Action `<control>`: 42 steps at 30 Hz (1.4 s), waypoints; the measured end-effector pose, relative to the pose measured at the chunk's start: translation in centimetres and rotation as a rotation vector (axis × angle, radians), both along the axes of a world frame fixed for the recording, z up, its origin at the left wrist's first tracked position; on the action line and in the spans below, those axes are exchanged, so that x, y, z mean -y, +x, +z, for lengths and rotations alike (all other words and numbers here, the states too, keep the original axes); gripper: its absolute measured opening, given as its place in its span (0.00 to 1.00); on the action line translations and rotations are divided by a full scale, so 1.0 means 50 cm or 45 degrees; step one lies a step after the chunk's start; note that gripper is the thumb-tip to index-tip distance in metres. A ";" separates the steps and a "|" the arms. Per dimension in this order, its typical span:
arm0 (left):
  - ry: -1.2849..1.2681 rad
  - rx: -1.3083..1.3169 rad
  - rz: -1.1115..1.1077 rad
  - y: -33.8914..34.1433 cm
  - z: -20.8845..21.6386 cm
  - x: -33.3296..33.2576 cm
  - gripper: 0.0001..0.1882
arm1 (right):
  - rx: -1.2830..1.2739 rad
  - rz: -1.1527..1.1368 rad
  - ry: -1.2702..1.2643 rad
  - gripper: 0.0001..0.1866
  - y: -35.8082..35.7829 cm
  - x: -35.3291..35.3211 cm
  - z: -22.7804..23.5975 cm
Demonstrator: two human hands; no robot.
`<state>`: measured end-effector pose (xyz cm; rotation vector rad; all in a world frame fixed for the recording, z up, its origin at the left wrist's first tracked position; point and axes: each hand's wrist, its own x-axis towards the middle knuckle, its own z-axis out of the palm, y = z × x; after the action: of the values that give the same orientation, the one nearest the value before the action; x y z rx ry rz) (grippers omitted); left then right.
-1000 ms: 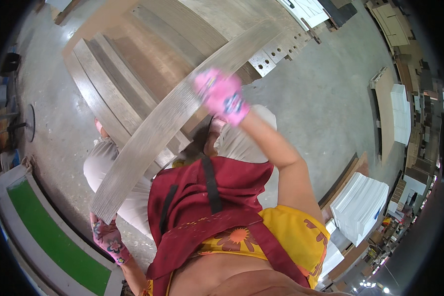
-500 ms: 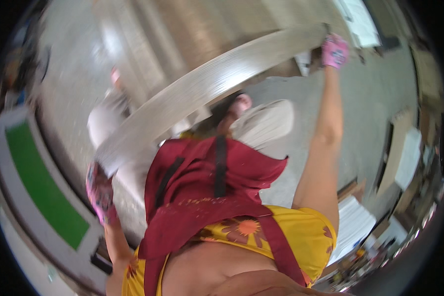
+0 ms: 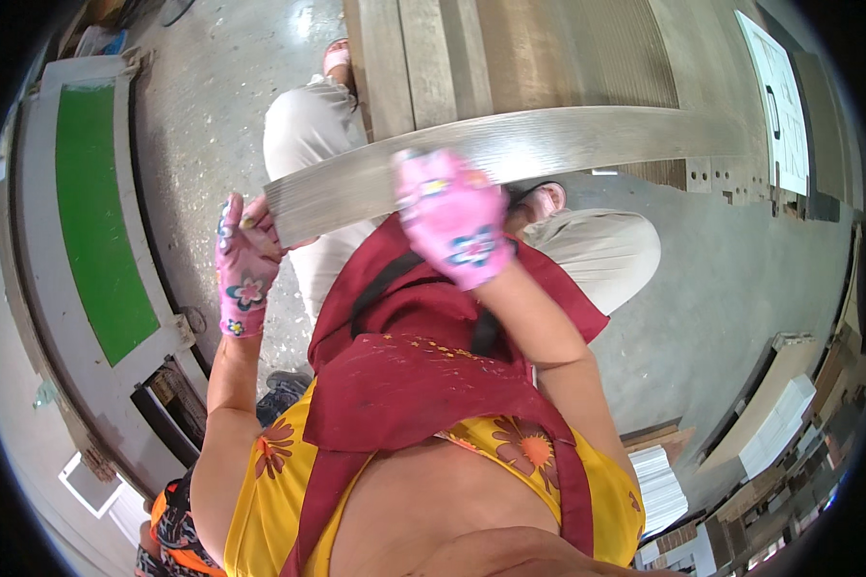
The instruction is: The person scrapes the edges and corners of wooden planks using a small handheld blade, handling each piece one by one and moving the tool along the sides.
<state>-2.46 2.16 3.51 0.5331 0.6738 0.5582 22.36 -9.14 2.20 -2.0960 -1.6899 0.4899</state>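
A long grey-brown wooden board [image 3: 548,142] with a streaked grain lies crosswise in front of me, its near-left end above my knee. At that end my left hand [image 3: 245,264], in a pink flowered glove, grips the board's edge, some fingers passing beneath it. My right hand [image 3: 457,221], in a matching glove, is over the board's near edge, left of its middle. Motion blurs its fingers, so their grip is unclear. Beyond the board lie more wooden planks [image 3: 428,58] side by side, partly covered by it.
A grey panel with a green strip [image 3: 101,221] stands along the left. White panels [image 3: 777,106] lean at the far right. Stacked boards [image 3: 765,409] and a white bundle [image 3: 662,490] lie at lower right. My legs in pale trousers [image 3: 601,255] straddle the floor beneath the board.
My right hand has come from the board's far right end back toward its left part. My left hand stays by the left end, which has shifted right and farther away in the view.
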 end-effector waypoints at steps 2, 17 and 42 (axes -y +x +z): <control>-0.155 -0.072 -0.018 0.017 0.014 0.002 0.28 | -0.064 0.081 0.235 0.08 -0.117 -0.034 0.017; -0.217 -0.357 0.082 -0.001 -0.009 0.034 0.44 | 0.845 -0.918 0.173 0.12 0.505 0.202 -0.143; 0.023 -0.927 -0.367 -0.042 0.016 0.137 0.33 | -1.543 -1.260 0.829 0.10 0.212 0.076 -0.116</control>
<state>-4.56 -4.71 4.31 0.8458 1.2543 0.0809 32.95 -12.94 -3.61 -1.3318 -0.0324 0.5597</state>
